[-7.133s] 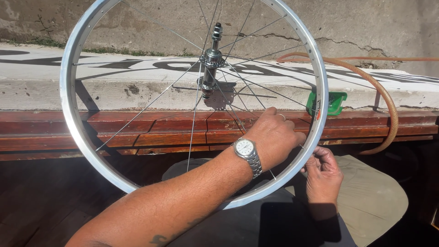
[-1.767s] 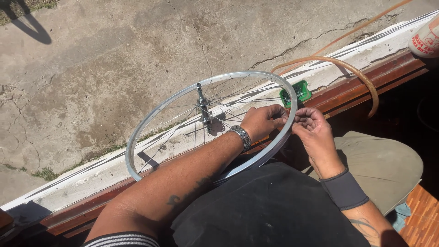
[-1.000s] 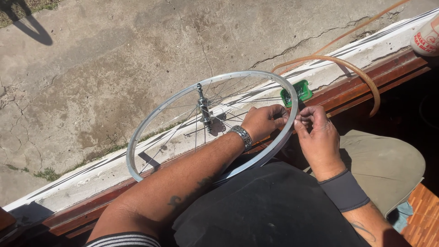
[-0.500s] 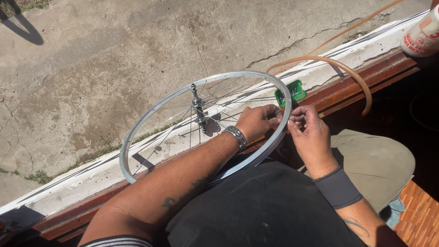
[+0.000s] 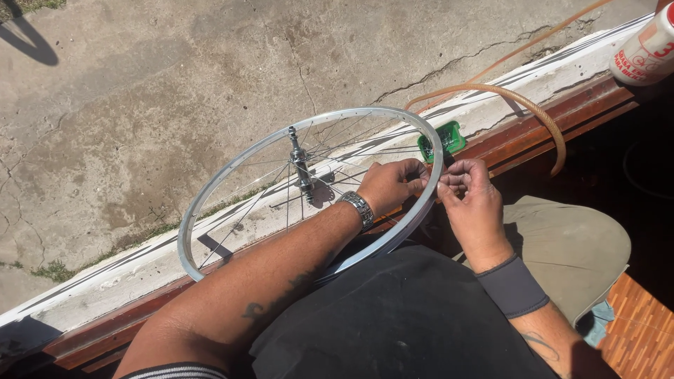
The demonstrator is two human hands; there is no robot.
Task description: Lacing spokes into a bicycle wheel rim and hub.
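A silver spoked bicycle wheel (image 5: pixel 210 203) leans over my lap against the ledge, its hub (image 5: pixel 300 165) sticking up. My left hand (image 5: pixel 390 184), with a metal watch on the wrist, reaches through the spokes and curls its fingers around the inside of the rim at its right side. My right hand (image 5: pixel 472 200), a dark band on the wrist, pinches the same stretch of rim from outside, fingertips almost touching the left hand's. Whether a small part sits between the fingers is too small to tell.
A small green box (image 5: pixel 444 138) lies on the white-and-wood ledge (image 5: pixel 126 281) just behind the rim. A tan hose (image 5: pixel 540 116) arcs over the ledge at right. A white bottle (image 5: pixel 649 48) stands at the top right. Cracked concrete ground (image 5: pixel 140 105) lies beyond.
Seven seconds ago I saw the wheel face-on; now I look down on it from higher. Over the last second both hands stay at the rim's right side with only small finger shifts.
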